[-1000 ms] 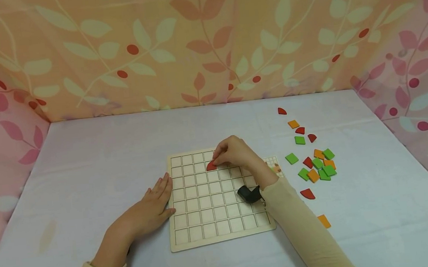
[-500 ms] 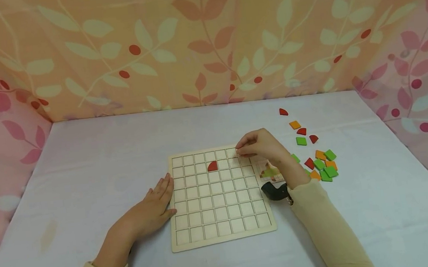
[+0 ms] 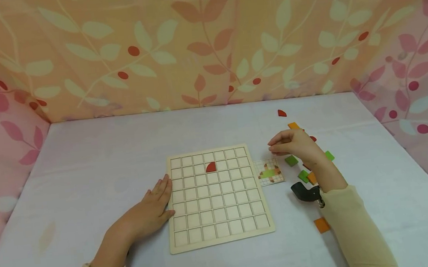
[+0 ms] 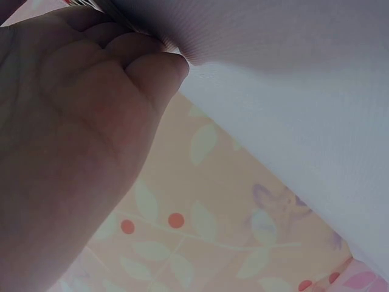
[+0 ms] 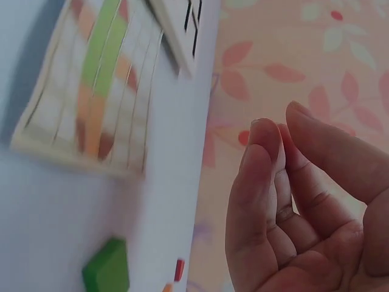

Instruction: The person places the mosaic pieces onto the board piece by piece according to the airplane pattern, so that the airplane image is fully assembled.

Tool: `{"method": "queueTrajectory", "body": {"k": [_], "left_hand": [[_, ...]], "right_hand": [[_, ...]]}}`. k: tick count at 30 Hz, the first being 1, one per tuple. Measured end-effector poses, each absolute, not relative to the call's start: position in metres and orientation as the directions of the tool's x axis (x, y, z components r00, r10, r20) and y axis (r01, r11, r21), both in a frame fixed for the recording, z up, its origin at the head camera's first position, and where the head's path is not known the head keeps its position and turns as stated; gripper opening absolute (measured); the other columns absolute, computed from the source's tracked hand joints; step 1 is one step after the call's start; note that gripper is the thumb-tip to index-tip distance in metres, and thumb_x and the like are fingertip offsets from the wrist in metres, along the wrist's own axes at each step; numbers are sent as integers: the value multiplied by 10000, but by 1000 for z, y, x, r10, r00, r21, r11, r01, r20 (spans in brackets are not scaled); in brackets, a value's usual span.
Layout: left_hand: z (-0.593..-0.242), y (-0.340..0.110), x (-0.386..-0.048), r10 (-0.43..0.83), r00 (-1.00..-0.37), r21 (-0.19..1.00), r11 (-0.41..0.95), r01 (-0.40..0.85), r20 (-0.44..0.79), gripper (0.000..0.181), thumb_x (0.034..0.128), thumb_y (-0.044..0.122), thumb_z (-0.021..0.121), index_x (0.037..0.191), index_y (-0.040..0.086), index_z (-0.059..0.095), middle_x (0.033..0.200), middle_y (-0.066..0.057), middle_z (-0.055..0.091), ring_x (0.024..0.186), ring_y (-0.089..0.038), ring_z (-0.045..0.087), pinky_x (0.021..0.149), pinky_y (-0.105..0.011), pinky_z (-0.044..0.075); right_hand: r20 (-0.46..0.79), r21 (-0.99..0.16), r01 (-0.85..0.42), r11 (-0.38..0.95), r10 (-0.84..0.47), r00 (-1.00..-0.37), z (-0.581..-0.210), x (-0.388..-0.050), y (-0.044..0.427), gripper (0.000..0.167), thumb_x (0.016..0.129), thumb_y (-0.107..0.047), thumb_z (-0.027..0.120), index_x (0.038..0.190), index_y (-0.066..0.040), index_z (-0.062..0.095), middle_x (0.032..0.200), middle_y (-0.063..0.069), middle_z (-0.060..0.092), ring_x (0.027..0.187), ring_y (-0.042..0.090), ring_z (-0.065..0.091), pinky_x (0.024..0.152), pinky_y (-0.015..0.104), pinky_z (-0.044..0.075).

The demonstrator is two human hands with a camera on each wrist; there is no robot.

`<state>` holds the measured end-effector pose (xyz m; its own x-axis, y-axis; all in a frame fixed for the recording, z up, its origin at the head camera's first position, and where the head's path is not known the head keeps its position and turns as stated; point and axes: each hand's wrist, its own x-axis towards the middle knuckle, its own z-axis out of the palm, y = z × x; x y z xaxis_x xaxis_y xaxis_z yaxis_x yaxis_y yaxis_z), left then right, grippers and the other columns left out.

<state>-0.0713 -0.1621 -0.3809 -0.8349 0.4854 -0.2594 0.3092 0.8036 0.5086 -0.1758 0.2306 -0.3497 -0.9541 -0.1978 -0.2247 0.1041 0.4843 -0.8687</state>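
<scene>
A wooden grid board (image 3: 218, 202) lies on the white cloth, with one red quarter-round tile (image 3: 211, 167) in a cell of its second row. My left hand (image 3: 148, 210) rests against the board's left edge, fingers straight. To the right of the board, my right hand (image 3: 296, 147) hovers above the cloth. In the right wrist view its thumb and fingers (image 5: 252, 182) are loosely bent, with a gap between them and nothing held. Just below that hand are a pattern card (image 3: 276, 179) and a green tile (image 3: 291, 160). The left wrist view shows mostly the palm (image 4: 79, 134).
Green, orange and red tiles lie scattered on the right, partly hidden under the right hand and forearm. One orange tile (image 3: 321, 225) lies nearer the front, and a red tile (image 3: 282, 113) farther back. A black wrist device (image 3: 305, 192) sits at the right cuff. Patterned curtains (image 3: 197, 44) stand behind.
My right hand has let go of the red tile, leaving it in the board's cell, and has moved right past the pattern card towards the loose tiles. The left hand stays at the board's edge.
</scene>
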Motion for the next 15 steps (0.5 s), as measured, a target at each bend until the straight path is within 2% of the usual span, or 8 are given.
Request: {"method": "queueTrajectory", "body": {"k": [6, 9, 15], "left_hand": [[-380, -163, -71, 483, -837, 510, 803, 307, -257, 717, 964, 211, 526, 1464, -101, 117, 1545, -241, 12, 1409, -402, 43, 1092, -593, 129], [-379, -164, -71, 484, -835, 516, 802, 303, -261, 717, 967, 211, 522, 1465, -99, 110, 1546, -239, 6, 1411, -398, 36, 1096, -587, 121], [-380, -164, -70, 487, -831, 527, 796, 296, -268, 718, 967, 209, 520, 1466, -97, 104, 1547, -233, 0, 1413, -391, 30, 1099, -583, 115]], "right_hand": [[-200, -886, 100, 453, -178, -964, -350, -175, 257, 367, 870, -100, 682, 1100, 164, 570, 855, -18, 690, 791, 131, 673, 752, 233, 539], [-206, -874, 111, 473, -152, -967, -352, -171, 272, 397, 877, -142, 682, 1113, 153, 559, 848, -70, 680, 802, 91, 673, 747, 213, 532], [-227, -834, 151, 531, -81, -970, -356, -163, 302, 430, 900, -200, 658, 1139, 144, 559, 838, -89, 652, 778, 96, 665, 728, 205, 535]]}}
